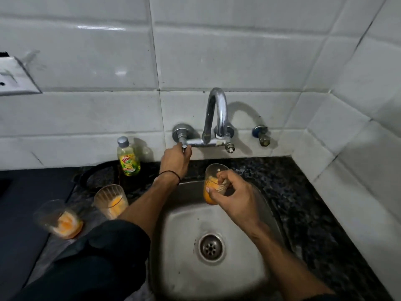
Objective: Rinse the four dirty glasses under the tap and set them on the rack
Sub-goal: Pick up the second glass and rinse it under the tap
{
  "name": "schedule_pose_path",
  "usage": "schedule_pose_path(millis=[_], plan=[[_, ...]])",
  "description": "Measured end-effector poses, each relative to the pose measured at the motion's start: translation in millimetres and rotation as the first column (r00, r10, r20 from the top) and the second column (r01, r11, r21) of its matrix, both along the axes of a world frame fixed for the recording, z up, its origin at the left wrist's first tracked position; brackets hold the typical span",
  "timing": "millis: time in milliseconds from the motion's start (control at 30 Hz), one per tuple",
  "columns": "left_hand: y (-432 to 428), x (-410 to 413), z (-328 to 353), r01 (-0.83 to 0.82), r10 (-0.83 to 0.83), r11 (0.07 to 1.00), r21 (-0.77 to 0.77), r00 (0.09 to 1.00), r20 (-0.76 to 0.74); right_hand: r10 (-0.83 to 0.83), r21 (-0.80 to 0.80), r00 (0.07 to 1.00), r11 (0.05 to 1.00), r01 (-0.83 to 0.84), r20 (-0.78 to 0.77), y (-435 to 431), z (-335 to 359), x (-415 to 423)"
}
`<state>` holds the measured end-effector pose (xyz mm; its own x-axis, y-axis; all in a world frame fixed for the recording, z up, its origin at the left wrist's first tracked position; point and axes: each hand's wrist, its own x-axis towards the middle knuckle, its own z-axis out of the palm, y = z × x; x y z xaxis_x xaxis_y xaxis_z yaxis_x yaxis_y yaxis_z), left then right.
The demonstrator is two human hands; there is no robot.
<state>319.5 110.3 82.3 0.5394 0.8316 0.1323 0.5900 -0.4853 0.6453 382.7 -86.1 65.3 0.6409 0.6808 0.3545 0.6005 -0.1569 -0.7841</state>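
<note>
My right hand (232,196) grips a clear glass (213,177) with orange residue, held tilted over the steel sink (186,246) just below the spout of the chrome tap (217,118). My left hand (175,161) reaches up and its fingers curl around the tap's left handle (184,147). No water stream is visible. Two more dirty glasses with orange residue stand on the counter left of the sink: one ribbed glass (111,200) and one nearer the left edge (58,219). No rack is in view.
A green dish-soap bottle (128,157) stands against the tiled wall, left of the tap. A second small valve (262,135) juts from the wall at the right. Dark speckled countertop (303,203) runs right of the sink to the corner. A wall socket (13,79) sits far left.
</note>
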Motion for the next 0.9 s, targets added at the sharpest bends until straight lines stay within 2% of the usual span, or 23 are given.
schedule_pose_path(millis=[133,333,467,500,600,633,767,900], plan=[[-1.1,-3.7,-7.2,-0.049,0.075,0.988,-0.149,0.982,0.174,0.128,0.025,0.991,0.992,-0.128,-0.037,3.8,-11.8,18.7],[-12.5,-4.5,-9.1,-0.072,0.142,0.961,-0.269,0.957,0.252,0.217,0.072,0.975,0.974,-0.214,-0.039,4.2,-14.6,35.8],[-45.0,-24.0,-36.4,-0.095,0.2,0.934,-0.343,0.937,0.287,0.249,0.081,0.968,0.966,-0.244,-0.044,7.7,-12.4,40.4],[-55.9,-29.7,-44.1,-0.078,0.185,0.928,-0.365,0.945,0.269,0.257,0.078,0.965,0.964,-0.253,-0.044,9.0,-12.0,40.3],[-78.1,-41.1,-60.2,0.106,0.038,0.887,-0.45,0.953,0.299,0.272,0.057,0.961,0.961,-0.27,-0.042,12.0,-11.2,38.5],[-79.0,-41.9,-60.8,0.116,0.034,0.884,-0.452,0.95,0.309,0.271,0.051,0.962,0.962,-0.268,-0.041,12.8,-11.1,38.1],[-53.8,-29.9,-34.9,0.005,0.211,0.886,-0.463,0.886,0.413,0.274,0.021,0.961,0.962,-0.273,-0.036,11.5,-10.6,37.3],[-28.5,-7.6,-4.5,-0.085,0.208,0.939,-0.334,0.913,0.35,0.255,0.016,0.967,0.967,-0.254,-0.022,9.7,-9.0,34.2]])
